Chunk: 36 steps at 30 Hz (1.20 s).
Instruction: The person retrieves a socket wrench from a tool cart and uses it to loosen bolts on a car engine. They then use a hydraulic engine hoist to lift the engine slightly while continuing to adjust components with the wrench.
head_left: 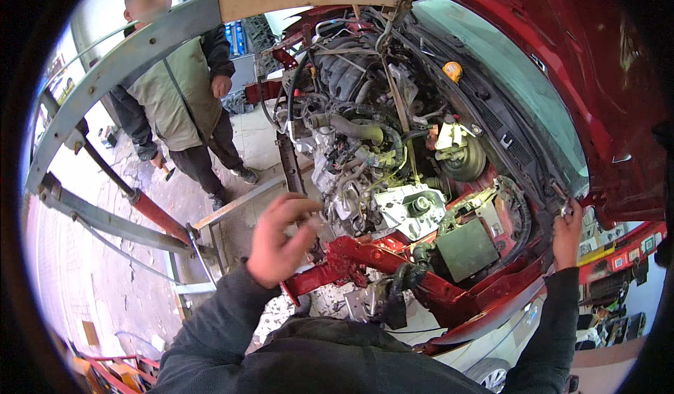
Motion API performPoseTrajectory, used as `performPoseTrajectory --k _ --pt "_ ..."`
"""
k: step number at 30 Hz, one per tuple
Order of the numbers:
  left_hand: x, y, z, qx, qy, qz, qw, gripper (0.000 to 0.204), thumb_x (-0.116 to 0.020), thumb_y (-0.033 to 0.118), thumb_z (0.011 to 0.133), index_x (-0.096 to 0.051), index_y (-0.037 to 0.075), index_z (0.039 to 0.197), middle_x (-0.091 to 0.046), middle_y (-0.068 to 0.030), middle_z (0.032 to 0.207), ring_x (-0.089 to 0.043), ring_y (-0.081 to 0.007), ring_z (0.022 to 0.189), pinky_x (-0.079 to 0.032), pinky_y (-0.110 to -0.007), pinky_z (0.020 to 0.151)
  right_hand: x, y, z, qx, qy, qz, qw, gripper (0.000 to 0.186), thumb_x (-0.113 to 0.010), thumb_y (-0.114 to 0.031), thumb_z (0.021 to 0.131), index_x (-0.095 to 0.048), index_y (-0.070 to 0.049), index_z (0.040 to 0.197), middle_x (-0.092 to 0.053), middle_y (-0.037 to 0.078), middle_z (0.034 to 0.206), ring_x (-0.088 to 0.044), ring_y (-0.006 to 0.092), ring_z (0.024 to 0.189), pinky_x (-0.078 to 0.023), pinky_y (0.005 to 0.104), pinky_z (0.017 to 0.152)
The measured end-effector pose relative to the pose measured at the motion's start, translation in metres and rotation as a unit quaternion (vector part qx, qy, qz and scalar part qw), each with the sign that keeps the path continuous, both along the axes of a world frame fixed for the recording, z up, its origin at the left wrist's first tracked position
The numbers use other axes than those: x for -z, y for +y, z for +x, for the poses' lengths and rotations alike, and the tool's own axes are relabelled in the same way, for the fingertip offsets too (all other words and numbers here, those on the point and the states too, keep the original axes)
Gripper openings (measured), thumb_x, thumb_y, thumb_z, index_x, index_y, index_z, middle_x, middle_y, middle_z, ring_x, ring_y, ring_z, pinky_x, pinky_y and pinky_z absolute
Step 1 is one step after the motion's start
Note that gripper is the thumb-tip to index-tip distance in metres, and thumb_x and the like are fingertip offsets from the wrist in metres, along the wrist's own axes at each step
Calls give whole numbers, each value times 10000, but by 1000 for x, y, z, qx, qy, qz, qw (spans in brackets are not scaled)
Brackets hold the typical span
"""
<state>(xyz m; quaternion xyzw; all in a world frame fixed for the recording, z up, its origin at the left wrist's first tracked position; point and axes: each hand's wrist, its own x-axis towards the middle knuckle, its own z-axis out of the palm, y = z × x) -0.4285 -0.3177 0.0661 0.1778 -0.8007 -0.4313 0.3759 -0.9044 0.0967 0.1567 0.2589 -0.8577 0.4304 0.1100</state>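
At the centre of the frame, over the stripped front of a red car [618, 113], my left hand [277, 239] hovers with its fingers [298, 204] loosely curled and grasping nothing, just beside the exposed engine [365, 148] and above the bent red crossmember [372, 261]. At the right of the frame my right hand [567, 229] is clenched around a small metal tool [560, 199], raised near the edge of the engine bay where the raised hood hangs over it; what kind of tool it is I cannot tell. Between my two hands sit the silver gearbox housing [407, 208] and a flat grey battery tray [467, 248], with black hoses tangled around them. A yellow cap [453, 70] shows in the upper part of the bay, close to the windscreen base. Across the top of the frame a grey hoist beam [119, 64] arcs over the engine, its red ram [158, 215] slanting down at the left. In the upper left a second person in a green vest [175, 92] stands on the stained concrete floor [105, 282], well apart from my hands.
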Motion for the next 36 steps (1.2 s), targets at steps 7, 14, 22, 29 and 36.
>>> performPoseTrajectory --k 7,14,22,29,36 --pt "-38 28 -136 386 -65 53 919 611 -679 369 1057 -549 -87 1441 -700 -301 1233 -709 -422 1121 -563 -496 964 29 -183 160 -78 -230 -120 962 562 -572 2 887 -591 -124 1434 -661 32 1036 -582 102 750 -469 280 614" --pt "-17 53 -179 389 -70 114 911 629 -679 241 994 -392 -82 1452 -683 -343 971 -714 -489 946 -560 -530 835 57 -236 180 -18 -301 -213 929 452 -592 -39 955 -562 -52 1407 -631 64 1067 -604 145 819 -506 313 722" --pt "12 12 -226 412 -80 125 899 495 -610 164 986 -550 -59 1424 -701 -227 872 -715 -305 804 -559 -452 749 76 -207 84 -252 169 311 901 648 -729 -11 828 -555 -118 1443 -642 240 1214 -703 444 1026 -590 485 878" --pt "52 -40 -256 377 -177 233 879 510 -568 285 1087 -523 5 1511 -732 -81 1031 -686 -98 736 -557 -265 665 144 -244 -17 -354 59 491 794 234 -646 -109 865 -727 -15 1063 -737 253 923 -723 472 936 -575 547 839" --pt "89 -52 -158 167 -208 393 880 381 -602 201 1053 -624 -33 1352 -714 -78 1000 -640 -111 814 -545 -287 746 241 -258 -65 -374 65 490 785 263 -643 -92 858 -743 -8 1087 -745 269 1009 -722 464 1030 -569 536 920"
